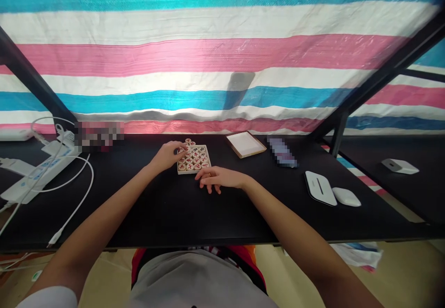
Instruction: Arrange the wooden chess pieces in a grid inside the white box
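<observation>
A shallow white box (194, 173) on the black table holds rows of round Chinese chess pieces (197, 166) with red and dark characters. A few more pieces (188, 141) sit just beyond its far left side. My left hand (169, 155) reaches over the box's far left corner, fingers curled down and closed on a Chinese chess piece, mostly hidden by the fingertips. Close to the near right corner is my right hand (220, 178), holding nothing, its fingers loosely apart and the index fingertip by the box's edge.
An upturned box lid (246, 144) lies behind on the right, beside a blurred-out phone (282, 152). Further right are a white flat device (320, 188) and a white rounded case (346, 197). A power strip (41, 173) with white cables (74, 210) occupies the left. Striped sheeting (208, 58) hangs behind.
</observation>
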Action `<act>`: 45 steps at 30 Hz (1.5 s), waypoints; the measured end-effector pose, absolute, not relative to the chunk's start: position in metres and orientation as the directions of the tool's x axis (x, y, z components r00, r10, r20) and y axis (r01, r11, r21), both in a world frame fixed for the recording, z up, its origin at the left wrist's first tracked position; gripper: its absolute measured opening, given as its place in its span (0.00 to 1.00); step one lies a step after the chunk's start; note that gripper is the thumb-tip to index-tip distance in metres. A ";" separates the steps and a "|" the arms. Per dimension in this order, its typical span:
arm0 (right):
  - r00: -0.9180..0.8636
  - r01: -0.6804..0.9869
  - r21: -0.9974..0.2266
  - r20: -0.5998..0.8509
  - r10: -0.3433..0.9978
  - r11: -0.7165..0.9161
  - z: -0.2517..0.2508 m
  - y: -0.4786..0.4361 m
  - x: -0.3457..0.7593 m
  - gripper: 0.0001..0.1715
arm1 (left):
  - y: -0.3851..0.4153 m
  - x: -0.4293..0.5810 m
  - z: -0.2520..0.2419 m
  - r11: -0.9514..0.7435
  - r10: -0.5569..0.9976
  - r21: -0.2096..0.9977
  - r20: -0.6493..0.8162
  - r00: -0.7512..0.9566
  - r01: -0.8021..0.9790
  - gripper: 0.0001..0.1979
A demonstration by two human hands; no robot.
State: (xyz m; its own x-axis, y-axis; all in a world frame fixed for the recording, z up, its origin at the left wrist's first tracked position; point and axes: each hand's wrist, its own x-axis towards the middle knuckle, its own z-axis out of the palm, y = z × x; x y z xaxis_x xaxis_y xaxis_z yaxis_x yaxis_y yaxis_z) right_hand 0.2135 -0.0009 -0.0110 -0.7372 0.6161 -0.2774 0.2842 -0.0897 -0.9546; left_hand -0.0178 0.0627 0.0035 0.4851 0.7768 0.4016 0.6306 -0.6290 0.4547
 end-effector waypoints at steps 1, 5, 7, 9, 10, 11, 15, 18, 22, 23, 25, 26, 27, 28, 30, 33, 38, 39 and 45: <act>-0.736 0.286 -0.954 -0.278 0.617 -0.089 -0.011 -0.001 0.214 0.21 | 0.069 -0.013 0.004 -0.610 0.792 0.458 0.380 0.478 0.647 0.09; -0.734 0.277 -0.958 -0.263 0.627 -0.077 -0.010 -0.001 0.214 0.22 | 0.086 0.000 0.000 -0.595 0.804 0.427 0.335 0.492 0.681 0.07; -0.736 0.272 -0.960 -0.255 0.627 -0.071 -0.010 -0.002 0.214 0.23 | 0.088 0.000 -0.007 -0.604 0.797 0.404 0.316 0.515 0.687 0.08; -0.741 0.273 -0.960 -0.256 0.620 -0.070 -0.010 -0.001 0.214 0.23 | 0.088 -0.003 -0.015 -0.625 0.781 0.385 0.328 0.532 0.679 0.09; -0.743 0.275 -0.959 -0.259 0.618 -0.071 -0.010 -0.001 0.214 0.22 | 0.088 -0.005 -0.019 -0.635 0.772 0.378 0.350 0.531 0.674 0.10; -0.743 0.277 -0.958 -0.261 0.617 -0.072 -0.011 -0.001 0.214 0.22 | 0.088 -0.007 -0.023 -0.642 0.765 0.374 0.376 0.524 0.669 0.11; -0.733 0.270 -0.961 -0.249 0.632 -0.065 -0.011 -0.001 0.214 0.21 | 0.086 -0.010 -0.033 -0.646 0.757 0.390 0.438 0.485 0.656 0.12; -0.736 0.260 -0.963 -0.245 0.631 -0.070 -0.011 -0.002 0.215 0.21 | 0.083 -0.010 -0.033 -0.643 0.760 0.412 0.448 0.471 0.646 0.12; -0.747 0.244 -0.966 -0.246 0.617 -0.089 -0.010 -0.001 0.216 0.21 | 0.077 -0.009 -0.031 -0.645 0.758 0.402 0.440 0.481 0.649 0.11; -0.750 0.239 -0.967 -0.244 0.615 -0.092 -0.010 -0.001 0.216 0.21 | 0.077 -0.009 -0.031 -0.645 0.758 0.403 0.443 0.479 0.649 0.11; -0.753 0.235 -0.968 -0.241 0.613 -0.092 -0.010 -0.001 0.216 0.21 | 0.079 -0.009 -0.032 -0.619 0.775 0.437 0.472 0.420 0.653 0.11; -0.754 0.235 -0.968 -0.240 0.612 -0.090 -0.010 -0.001 0.216 0.21 | 0.081 -0.010 -0.032 -0.590 0.792 0.472 0.495 0.358 0.654 0.12; -0.755 0.238 -0.967 -0.241 0.610 -0.087 -0.010 -0.001 0.216 0.21 | 0.086 -0.011 -0.033 -0.554 0.810 0.513 0.515 0.282 0.655 0.13; -0.755 0.241 -0.967 -0.242 0.610 -0.086 -0.010 -0.001 0.216 0.21 | 0.091 -0.013 -0.035 -0.519 0.823 0.552 0.529 0.207 0.652 0.13; -0.755 0.247 -0.965 -0.247 0.608 -0.085 -0.010 -0.001 0.216 0.21 | 0.102 -0.019 -0.038 -0.495 0.831 0.582 0.534 0.155 0.645 0.15; -0.757 0.251 -0.964 -0.250 0.604 -0.085 -0.009 -0.001 0.216 0.21 | 0.115 -0.028 -0.045 -0.574 0.808 0.525 0.489 0.329 0.628 0.25; -0.757 0.260 -0.963 -0.252 0.603 -0.076 -0.009 -0.001 0.215 0.21 | 0.120 -0.031 -0.054 -0.599 0.801 0.392 0.301 0.517 0.699 0.28; -0.755 0.262 -0.962 -0.256 0.604 -0.079 -0.009 -0.001 0.215 0.21 | 0.120 -0.031 -0.055 -0.590 0.807 0.372 0.281 0.519 0.716 0.28; -0.742 0.269 -0.959 -0.266 0.615 -0.091 -0.008 -0.001 0.215 0.22 | 0.119 -0.028 -0.051 -0.596 0.802 0.317 0.288 0.523 0.738 0.27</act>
